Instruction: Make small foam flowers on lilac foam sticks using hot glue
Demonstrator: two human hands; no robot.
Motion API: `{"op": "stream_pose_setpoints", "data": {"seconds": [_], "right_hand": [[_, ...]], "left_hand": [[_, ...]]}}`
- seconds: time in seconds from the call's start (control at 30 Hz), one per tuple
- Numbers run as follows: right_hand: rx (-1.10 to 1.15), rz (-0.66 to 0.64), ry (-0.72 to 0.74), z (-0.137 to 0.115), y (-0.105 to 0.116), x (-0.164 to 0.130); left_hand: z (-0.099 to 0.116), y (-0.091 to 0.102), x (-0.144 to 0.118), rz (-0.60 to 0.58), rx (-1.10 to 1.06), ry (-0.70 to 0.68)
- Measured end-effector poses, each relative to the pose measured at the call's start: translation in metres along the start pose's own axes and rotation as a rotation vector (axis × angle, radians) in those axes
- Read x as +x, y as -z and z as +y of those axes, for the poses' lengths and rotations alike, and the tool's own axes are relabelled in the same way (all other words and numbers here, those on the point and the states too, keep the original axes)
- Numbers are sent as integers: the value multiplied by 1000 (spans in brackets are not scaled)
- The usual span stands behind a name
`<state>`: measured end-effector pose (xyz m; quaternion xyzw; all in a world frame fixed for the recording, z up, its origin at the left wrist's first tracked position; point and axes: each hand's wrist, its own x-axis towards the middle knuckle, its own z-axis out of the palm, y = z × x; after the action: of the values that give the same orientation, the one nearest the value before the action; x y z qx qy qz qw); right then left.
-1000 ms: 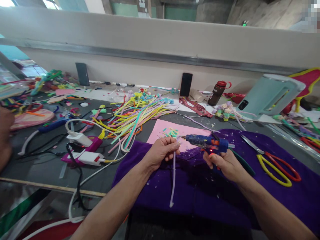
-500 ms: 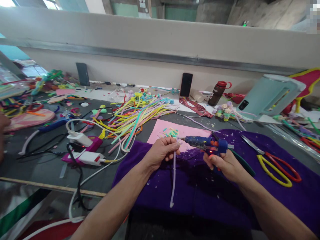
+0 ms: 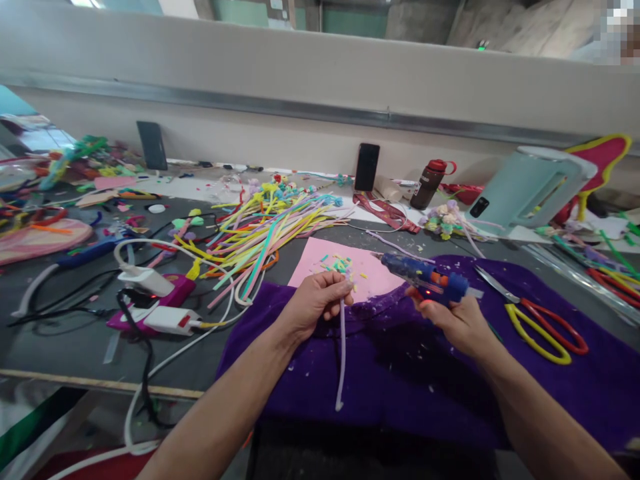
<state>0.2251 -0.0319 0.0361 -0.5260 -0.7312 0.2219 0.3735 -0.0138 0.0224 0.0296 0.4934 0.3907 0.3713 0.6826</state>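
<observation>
Left hand (image 3: 314, 303) pinched shut on the top of a pale pipe cleaner (image 3: 341, 353), dangling over the purple cloth (image 3: 400, 373). Right hand (image 3: 453, 319) clenched around a blue glue gun (image 3: 426, 277), nozzle just right of that pinch. Risk of burnt fingertips or glue strings on the cloth, given the closeness. Scissors (image 3: 540, 323) further right.

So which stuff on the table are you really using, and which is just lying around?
In use:
left hand pinching the lilac pipe cleaner
right hand holding the glue gun
purple cloth under both

Lying about:
scissors
pipe cleaner pile
phone
bottle
chargers
</observation>
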Motion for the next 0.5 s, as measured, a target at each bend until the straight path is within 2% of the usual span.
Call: {"op": "stream_pose_setpoints", "data": {"seconds": [0.07, 0.13, 0.23, 0.33, 0.5], "right_hand": [[-277, 41, -5, 0, -4, 3], [-509, 25, -34, 2, -10, 8], [-621, -40, -106, 9, -18, 15], [-376, -91, -241, 21, -17, 23], [382, -102, -485, 36, -9, 33]], "left_hand": [[1, 0, 0, -1, -1, 2], [1, -1, 0, -8, 0, 9], [3, -1, -1, -7, 10, 19], [4, -2, -2, -9, 17, 25], [6, -1, -4, -31, 10, 17]]}}
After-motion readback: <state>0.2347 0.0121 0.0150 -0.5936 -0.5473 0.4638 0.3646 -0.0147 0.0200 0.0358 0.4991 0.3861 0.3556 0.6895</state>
